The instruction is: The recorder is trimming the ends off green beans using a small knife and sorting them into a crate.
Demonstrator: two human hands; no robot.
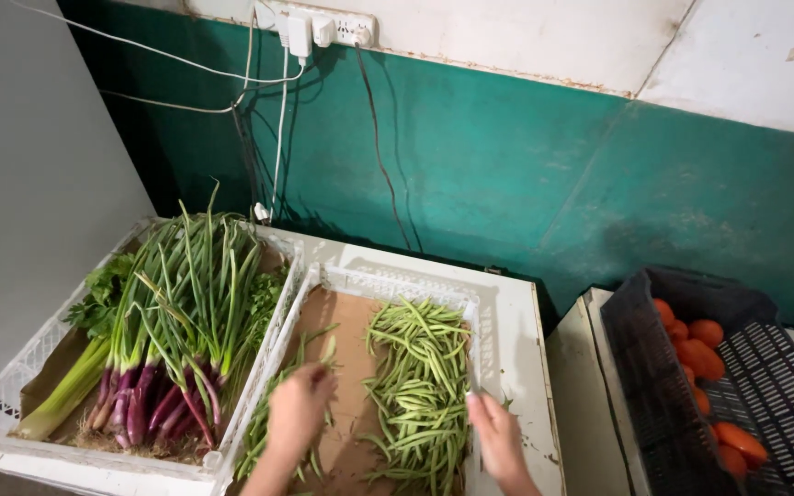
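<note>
Two white plastic crates sit side by side on a white surface. The right crate [388, 280], lined with brown cardboard, holds green beans: a large pile [420, 381] on its right side and a smaller bunch [264, 427] on its left. My left hand [298, 409] rests on the smaller bunch with its fingers curled around a few beans. My right hand [498, 436] lies at the right edge of the large pile, by the crate's right wall, fingers down among the beans.
The left crate [11, 377] holds purple-based spring onions [172, 340], celery and leafy herbs. A black crate [636, 367] with orange-red tomatoes [696, 354] stands at the right. Cables hang from a wall socket [323, 28] on the green wall behind.
</note>
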